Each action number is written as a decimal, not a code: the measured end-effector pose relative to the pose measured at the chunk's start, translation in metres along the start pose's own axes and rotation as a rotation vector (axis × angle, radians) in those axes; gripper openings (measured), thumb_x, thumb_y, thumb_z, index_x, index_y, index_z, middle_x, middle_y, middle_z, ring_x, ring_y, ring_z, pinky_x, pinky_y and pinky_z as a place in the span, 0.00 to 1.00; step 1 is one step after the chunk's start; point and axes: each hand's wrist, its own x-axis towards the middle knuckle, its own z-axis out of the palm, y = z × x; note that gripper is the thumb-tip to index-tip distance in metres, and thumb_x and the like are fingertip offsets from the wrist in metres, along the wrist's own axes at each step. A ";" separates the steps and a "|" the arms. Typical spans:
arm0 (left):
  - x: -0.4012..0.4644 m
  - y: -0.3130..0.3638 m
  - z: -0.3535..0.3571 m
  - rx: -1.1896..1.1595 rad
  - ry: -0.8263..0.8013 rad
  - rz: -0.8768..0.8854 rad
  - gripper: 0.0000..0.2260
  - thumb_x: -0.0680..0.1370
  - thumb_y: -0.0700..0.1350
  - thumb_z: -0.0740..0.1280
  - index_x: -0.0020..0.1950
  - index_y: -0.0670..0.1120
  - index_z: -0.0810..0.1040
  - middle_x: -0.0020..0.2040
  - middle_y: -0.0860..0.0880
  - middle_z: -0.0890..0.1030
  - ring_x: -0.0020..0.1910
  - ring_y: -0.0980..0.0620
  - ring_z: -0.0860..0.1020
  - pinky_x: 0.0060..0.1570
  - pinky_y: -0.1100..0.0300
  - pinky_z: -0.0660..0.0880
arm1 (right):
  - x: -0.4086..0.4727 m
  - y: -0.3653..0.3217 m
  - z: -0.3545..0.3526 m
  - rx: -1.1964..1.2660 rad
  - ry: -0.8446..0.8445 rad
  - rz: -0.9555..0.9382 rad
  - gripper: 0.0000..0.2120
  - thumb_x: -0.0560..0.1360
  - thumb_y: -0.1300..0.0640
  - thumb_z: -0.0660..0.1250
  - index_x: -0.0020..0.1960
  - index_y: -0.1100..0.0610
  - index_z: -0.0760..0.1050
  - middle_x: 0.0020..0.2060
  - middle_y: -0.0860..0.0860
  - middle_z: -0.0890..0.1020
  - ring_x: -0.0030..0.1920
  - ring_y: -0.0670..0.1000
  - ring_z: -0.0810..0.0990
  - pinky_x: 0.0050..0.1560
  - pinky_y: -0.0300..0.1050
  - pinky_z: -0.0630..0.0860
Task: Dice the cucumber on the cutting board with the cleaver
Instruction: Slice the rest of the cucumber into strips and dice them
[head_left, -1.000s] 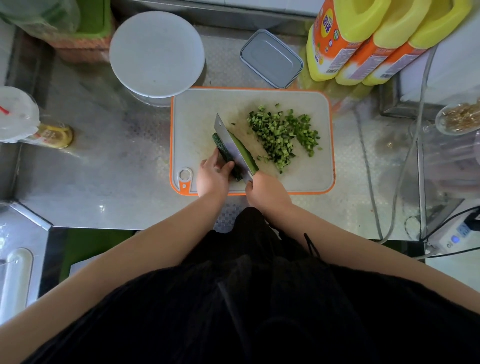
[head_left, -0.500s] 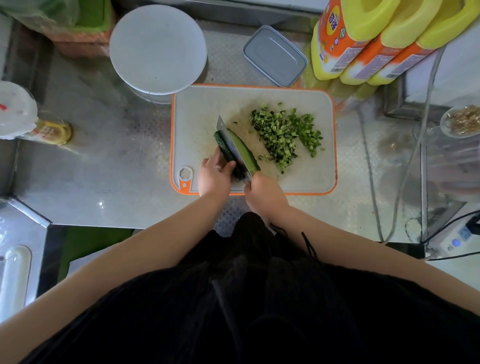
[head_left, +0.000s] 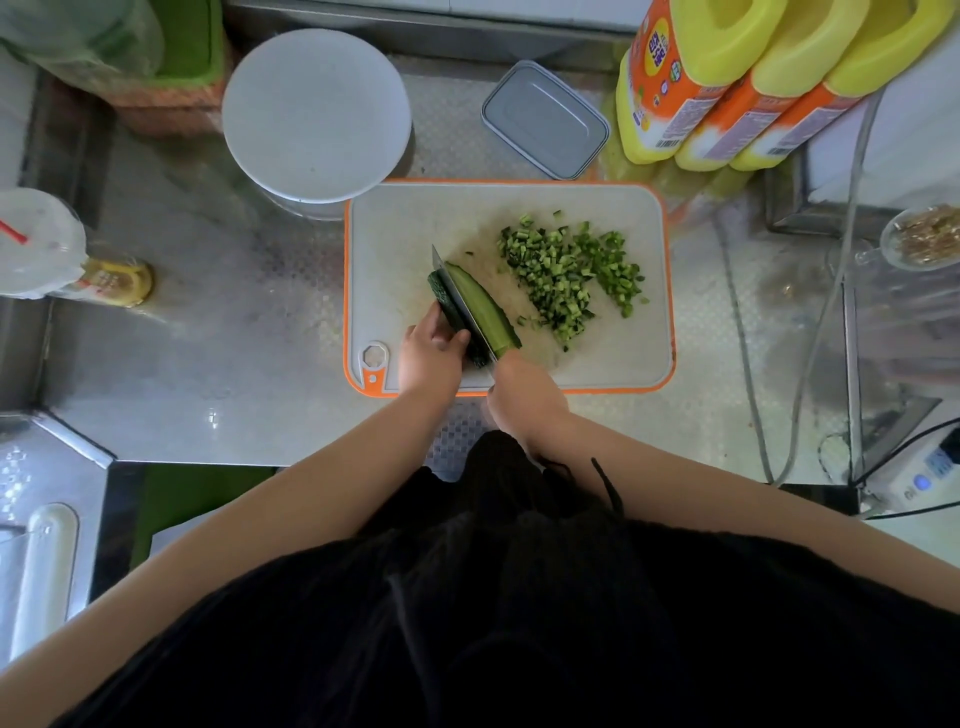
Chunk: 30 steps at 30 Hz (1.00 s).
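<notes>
Steel counter, orange-rimmed cutting board at centre. Cucumber piece lies near-left on it, diced pile to the right. Right hand grips the cleaver, blade lengthwise in the cucumber; left hand pinches its near end. Step: splitting lengthwise. Next: crosscuts, fingers tucked.

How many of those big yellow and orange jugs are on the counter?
3, in a row at the far right corner behind the cutting board: the left jug, the middle jug, the right jug. More could sit outside the frame.

Single head cam, wide-angle, looks steeply down, close over cutting board.
</notes>
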 end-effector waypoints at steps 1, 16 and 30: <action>-0.001 0.001 0.000 -0.009 -0.005 -0.001 0.21 0.79 0.44 0.66 0.71 0.54 0.71 0.60 0.52 0.74 0.53 0.55 0.75 0.53 0.60 0.71 | -0.001 0.000 0.001 0.006 -0.002 0.007 0.06 0.77 0.67 0.58 0.53 0.65 0.69 0.47 0.61 0.80 0.47 0.60 0.80 0.38 0.45 0.67; -0.003 -0.002 -0.006 -0.110 -0.122 -0.034 0.13 0.68 0.51 0.63 0.51 0.62 0.77 0.55 0.49 0.80 0.46 0.47 0.84 0.48 0.47 0.81 | -0.001 0.007 -0.002 0.201 0.025 -0.117 0.17 0.76 0.61 0.57 0.65 0.55 0.62 0.40 0.56 0.78 0.40 0.59 0.77 0.37 0.51 0.71; -0.010 -0.002 -0.004 -0.203 -0.061 -0.041 0.12 0.78 0.39 0.61 0.58 0.50 0.79 0.52 0.49 0.81 0.48 0.46 0.83 0.43 0.57 0.82 | 0.001 -0.004 -0.014 0.041 -0.010 -0.019 0.12 0.79 0.62 0.55 0.60 0.65 0.65 0.45 0.58 0.75 0.49 0.61 0.77 0.43 0.50 0.70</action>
